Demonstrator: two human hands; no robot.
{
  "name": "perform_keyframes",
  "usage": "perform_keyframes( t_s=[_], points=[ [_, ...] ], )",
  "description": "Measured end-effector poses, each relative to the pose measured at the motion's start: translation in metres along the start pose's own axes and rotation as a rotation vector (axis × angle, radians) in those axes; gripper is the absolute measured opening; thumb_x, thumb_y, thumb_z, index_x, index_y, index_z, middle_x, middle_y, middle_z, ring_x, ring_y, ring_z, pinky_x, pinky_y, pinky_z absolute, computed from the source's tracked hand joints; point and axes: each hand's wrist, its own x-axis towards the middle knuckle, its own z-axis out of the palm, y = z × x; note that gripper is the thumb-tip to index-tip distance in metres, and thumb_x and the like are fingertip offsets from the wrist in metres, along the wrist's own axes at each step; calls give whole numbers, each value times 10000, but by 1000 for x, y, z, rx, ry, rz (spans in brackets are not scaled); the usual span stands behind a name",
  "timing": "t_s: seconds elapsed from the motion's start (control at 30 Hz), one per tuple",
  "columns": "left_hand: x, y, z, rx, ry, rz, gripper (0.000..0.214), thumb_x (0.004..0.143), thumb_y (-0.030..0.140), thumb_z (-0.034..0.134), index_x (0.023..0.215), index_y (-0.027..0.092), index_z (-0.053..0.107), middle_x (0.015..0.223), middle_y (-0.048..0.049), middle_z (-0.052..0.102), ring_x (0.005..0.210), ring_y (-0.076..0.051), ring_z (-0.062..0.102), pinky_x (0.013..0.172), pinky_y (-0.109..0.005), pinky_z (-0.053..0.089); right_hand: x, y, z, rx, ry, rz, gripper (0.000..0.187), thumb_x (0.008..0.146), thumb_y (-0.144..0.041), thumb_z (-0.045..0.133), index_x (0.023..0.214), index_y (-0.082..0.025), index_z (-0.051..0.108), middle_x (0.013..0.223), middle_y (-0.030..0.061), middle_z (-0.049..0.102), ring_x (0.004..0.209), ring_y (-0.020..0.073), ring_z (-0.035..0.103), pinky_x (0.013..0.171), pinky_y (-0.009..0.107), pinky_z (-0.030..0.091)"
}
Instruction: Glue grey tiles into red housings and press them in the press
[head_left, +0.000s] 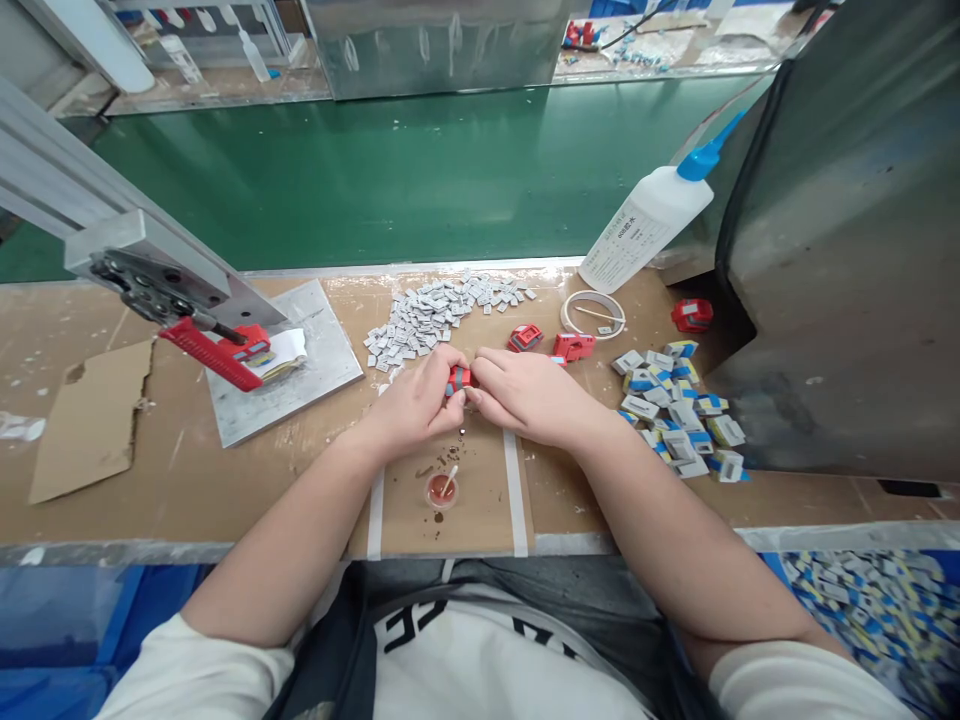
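My left hand and my right hand meet at the middle of the workbench, both pinched round one small red part with a grey-blue piece in it. Just behind them lies a heap of several small grey flat pieces. Two more red parts sit beyond my right hand. Close to me on the bench stands a tiny cup of brown paste with a stick in it.
A white squeeze bottle with a blue nozzle leans at the back right, near a tape ring and another red part. Blue-and-white parts pile at right. A red-handled press on a metal plate stands left, by torn cardboard.
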Motion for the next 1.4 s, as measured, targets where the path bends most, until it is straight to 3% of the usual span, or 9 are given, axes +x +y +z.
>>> perform_keyframes(
  t_s=[0.53, 0.93, 1.2, 1.4],
  points=[
    [-1, -3, -6, 5, -66, 56, 177, 917, 232, 490, 1089, 225, 448, 971, -36, 577, 788, -197, 567, 705, -330, 439, 2, 1, 5, -67, 43, -123, 227, 1080, -293, 465, 994, -153, 622, 939, 96, 663, 803, 219, 562, 675, 338, 321],
    [-2, -8, 7, 53, 42, 41, 231, 889, 207, 510, 1108, 233, 439, 1016, -54, 589, 809, -207, 567, 719, -348, 438, 3, -5, 14, 18, 79, 17, 198, 1081, -293, 443, 1004, -184, 590, 931, 77, 648, 817, 214, 553, 666, 324, 318],
    [-7, -9, 6, -236, 123, 94, 221, 972, 265, 462, 1191, 250, 436, 1095, -64, 589, 942, -224, 584, 864, -393, 485, -2, 0, 3, 82, 170, -126, 258, 1088, -401, 429, 1014, -192, 560, 964, 86, 635, 791, 220, 526, 671, 329, 336],
    [-9, -9, 4, -311, 130, 111, 255, 960, 270, 501, 1209, 254, 446, 1154, -79, 585, 1010, -234, 575, 915, -410, 485, -1, -4, 5, 43, 201, -126, 221, 1053, -380, 482, 1029, -175, 561, 962, 90, 630, 788, 223, 525, 668, 338, 342]
  ],
)
